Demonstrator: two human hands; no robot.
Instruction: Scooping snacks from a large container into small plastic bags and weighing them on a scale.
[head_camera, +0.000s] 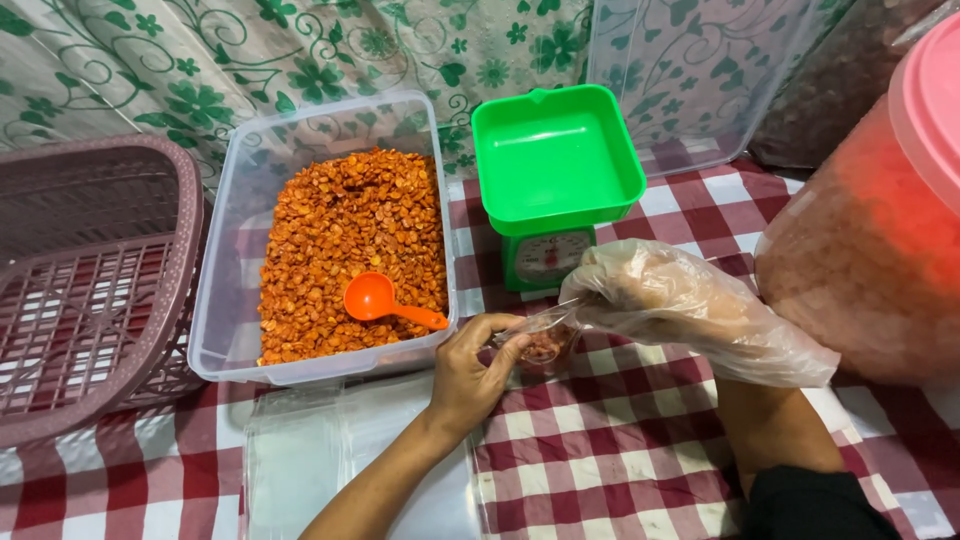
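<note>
My bare left hand pinches a small clear plastic bag holding a few orange-red snacks, just above the red-checked tabletop. My right hand — loosely gloved in thin clear plastic — grips the bag's mouth. Beside them sits a clear plastic tub of orange snacks with an orange scoop, and a green kitchen scale.

Cloth free btwn tub, scale & jar.

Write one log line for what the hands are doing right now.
left hand: holds small clear plastic bag | right hand: gloved, at bag mouth | orange plastic scoop: lying in clear tub of orange snacks | green scale tray: empty
</note>
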